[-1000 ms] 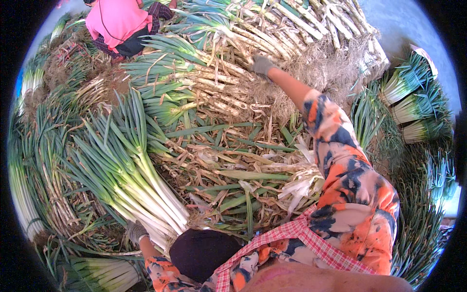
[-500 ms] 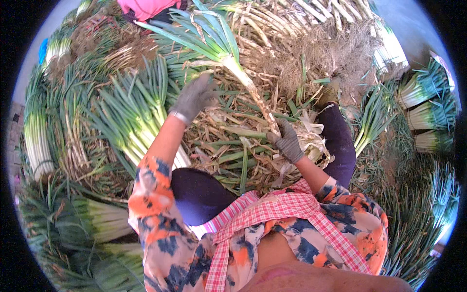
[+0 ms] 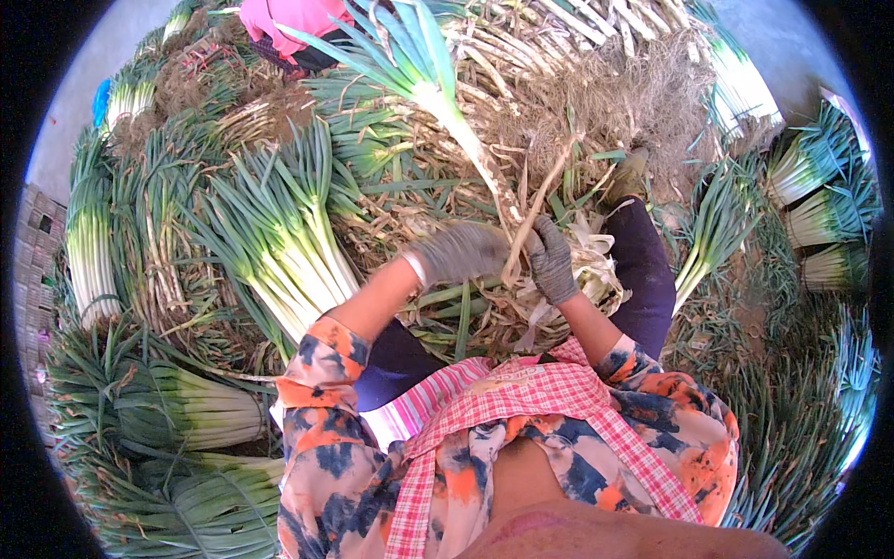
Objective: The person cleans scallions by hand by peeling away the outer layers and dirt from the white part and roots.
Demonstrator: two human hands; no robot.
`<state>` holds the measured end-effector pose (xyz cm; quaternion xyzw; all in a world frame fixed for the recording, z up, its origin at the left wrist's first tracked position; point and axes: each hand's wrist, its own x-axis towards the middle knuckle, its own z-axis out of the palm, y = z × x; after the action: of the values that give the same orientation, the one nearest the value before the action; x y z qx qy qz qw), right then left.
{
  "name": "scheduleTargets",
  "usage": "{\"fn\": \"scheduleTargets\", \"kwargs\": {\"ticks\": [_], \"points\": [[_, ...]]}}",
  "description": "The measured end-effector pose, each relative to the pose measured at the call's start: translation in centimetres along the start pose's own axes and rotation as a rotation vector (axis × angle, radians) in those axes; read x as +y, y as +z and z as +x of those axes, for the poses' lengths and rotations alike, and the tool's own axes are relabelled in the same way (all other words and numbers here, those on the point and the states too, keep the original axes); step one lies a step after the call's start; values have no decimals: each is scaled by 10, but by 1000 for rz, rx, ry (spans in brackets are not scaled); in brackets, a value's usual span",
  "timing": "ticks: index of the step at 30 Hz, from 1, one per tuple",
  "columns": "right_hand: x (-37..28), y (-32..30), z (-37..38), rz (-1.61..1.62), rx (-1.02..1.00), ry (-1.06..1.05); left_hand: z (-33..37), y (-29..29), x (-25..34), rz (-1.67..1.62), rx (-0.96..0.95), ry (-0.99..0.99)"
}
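My right hand (image 3: pixel 551 261), in a grey glove, is closed round the root end of a long green onion (image 3: pixel 456 123). The stalk slants up and away to the left, its green leaves at the far end and brown dry skin on its lower part. My left hand (image 3: pixel 464 252), gloved and smeared by motion, is at the stalk's lower end. Beside its fingertips a strip of dry outer leaf (image 3: pixel 540 197) stands up, crossing near the stalk. Whether the left fingers grip that strip cannot be made out. Loose peelings (image 3: pixel 410 200) lie under both hands.
Cleaned green onions (image 3: pixel 279 256) lie at my left, a smaller bunch (image 3: pixel 712 228) at my right. A pile of unpeeled stalks with roots (image 3: pixel 615 102) lies ahead. Tied bundles (image 3: pixel 214 407) stack on both sides. Another person in pink (image 3: pixel 293 23) is at the far left.
My left hand has moved right and nearer, from beside the leaves to the stalk's root end. A dry strip now stands out from the stalk. My right hand keeps its hold.
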<state>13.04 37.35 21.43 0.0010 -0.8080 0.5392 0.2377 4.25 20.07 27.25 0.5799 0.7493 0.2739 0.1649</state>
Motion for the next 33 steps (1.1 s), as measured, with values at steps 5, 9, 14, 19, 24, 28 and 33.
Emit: {"fn": "scheduleTargets", "kwargs": {"ticks": [5,9,14,19,24,28,33], "points": [[-19,-4,-12,-158,-176,-184,-13,-89,-21,-865,992,-577],[-21,1,-22,376,-483,340,-19,-75,-60,-1261,1199,-286],[-36,19,-30,178,-433,353,-15,-73,-57,-1301,1424,-98],[-30,28,-16,-124,-223,121,-16,-52,-45,-1160,1354,-346],[-25,22,34,-127,-53,-11,-7,15,7,-1007,355,-750],[13,20,31,-152,52,-205,-20,22,-11,-798,103,-649],[-15,8,13,-393,-89,-132,-39,-51,-98,-1129,1012,-541]]}}
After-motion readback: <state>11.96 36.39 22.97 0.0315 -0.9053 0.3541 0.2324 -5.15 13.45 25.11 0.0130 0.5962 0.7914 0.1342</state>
